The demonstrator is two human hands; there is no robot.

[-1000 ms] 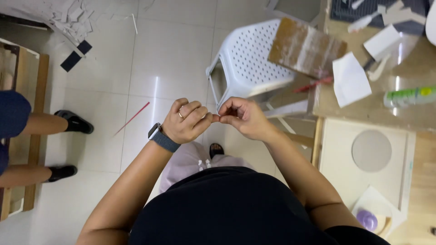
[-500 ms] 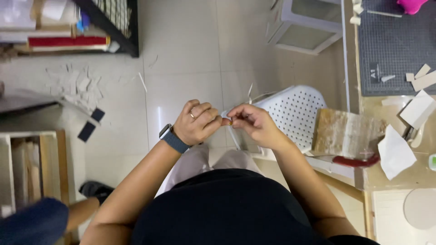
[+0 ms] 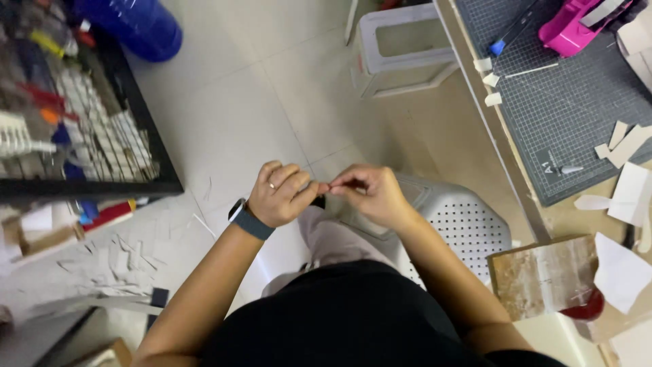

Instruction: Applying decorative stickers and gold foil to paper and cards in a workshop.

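Both hands stay pinched fingertip to fingertip, left hand (image 3: 282, 194) and right hand (image 3: 370, 194), now left of the white stool (image 3: 468, 228); what they pinch is too small to tell.

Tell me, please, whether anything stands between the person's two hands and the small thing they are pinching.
Nothing visible does. The left hand and right hand meet fingertip to fingertip above the lap, pinching a tiny item too small to identify.

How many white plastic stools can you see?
2. One perforated stool is under the person's right arm beside the worktable. The other stool stands farther off on the floor, near the table's far end. More may be hidden.
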